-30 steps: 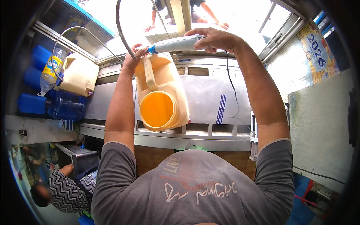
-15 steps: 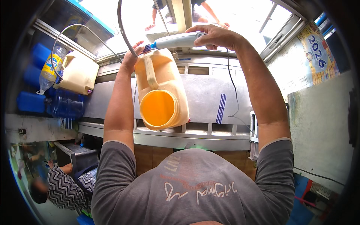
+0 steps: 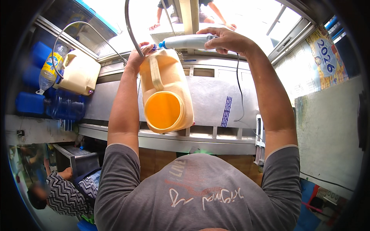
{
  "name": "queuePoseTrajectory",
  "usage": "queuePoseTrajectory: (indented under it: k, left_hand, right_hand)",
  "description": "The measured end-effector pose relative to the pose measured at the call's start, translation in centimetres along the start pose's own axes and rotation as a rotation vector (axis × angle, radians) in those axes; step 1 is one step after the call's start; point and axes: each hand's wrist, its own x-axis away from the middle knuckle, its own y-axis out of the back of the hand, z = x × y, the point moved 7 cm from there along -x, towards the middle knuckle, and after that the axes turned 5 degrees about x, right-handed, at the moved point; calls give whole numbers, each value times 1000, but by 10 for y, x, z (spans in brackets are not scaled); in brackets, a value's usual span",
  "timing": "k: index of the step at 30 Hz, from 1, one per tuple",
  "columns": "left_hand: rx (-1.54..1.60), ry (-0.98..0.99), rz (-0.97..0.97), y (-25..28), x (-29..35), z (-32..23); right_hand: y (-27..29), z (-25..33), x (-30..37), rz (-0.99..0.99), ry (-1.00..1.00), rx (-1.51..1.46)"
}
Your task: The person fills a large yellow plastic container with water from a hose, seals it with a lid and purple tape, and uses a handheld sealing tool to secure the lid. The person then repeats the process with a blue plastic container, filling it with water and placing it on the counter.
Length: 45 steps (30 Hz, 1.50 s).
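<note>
A cream plastic jug [image 3: 185, 84] with a moulded handle lies on the metal counter, its wide round orange-looking opening towards me. At its far end my left hand [image 3: 141, 53] pinches a small blue-and-white striped piece [image 3: 154, 47], mostly covered by the fingers. My right hand [image 3: 227, 40] is wrapped around the back of a pale grey, corded electric tool [image 3: 184, 41]; its exact kind is unclear. The tool's blue tip [image 3: 162, 44] points left, close to the striped piece. Whether they touch cannot be made out.
A blue striped strip [image 3: 226, 111] lies on the metal counter [image 3: 208, 88], near the tool's black cord [image 3: 241, 96]. At left stand another cream jug [image 3: 81, 73], a clear bottle [image 3: 50, 73] and blue water containers [image 3: 65, 106]. A dark hose [image 3: 129, 23] hangs beside my left hand. People are beyond the window and lower left.
The grey tool and my right hand have shifted slightly right. My left fingers have closed further over the striped piece, which shows less now. The jug stays put.
</note>
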Motion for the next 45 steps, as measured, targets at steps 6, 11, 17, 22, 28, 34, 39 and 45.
queuePoseTrajectory:
  k: [6, 11, 17, 22, 28, 34, 39, 45]
  left_hand:
    - [218, -42, 98, -10, 9, -12]
    - [272, -59, 72, -10, 14, -16]
    - [333, 1, 132, -11, 15, -11]
    - [-84, -43, 213, -18, 9, -21]
    - [-20, 14, 223, -38, 6, -29]
    - [-132, 28, 97, -40, 9, -27]
    - [-35, -14, 149, -40, 11, -29]
    - [12, -24, 185, -40, 16, -31]
  right_hand:
    - [2, 10, 3, 4, 41, 16]
    - [-6, 41, 1, 37, 123, -25]
    - [9, 60, 1, 43, 31, 160]
    - [24, 70, -3, 73, 16, 224]
    - [49, 85, -6, 17, 25, 338]
    - [58, 101, -15, 42, 31, 425]
    - [57, 113, -28, 87, 31, 476]
    - [53, 121, -41, 127, 19, 519]
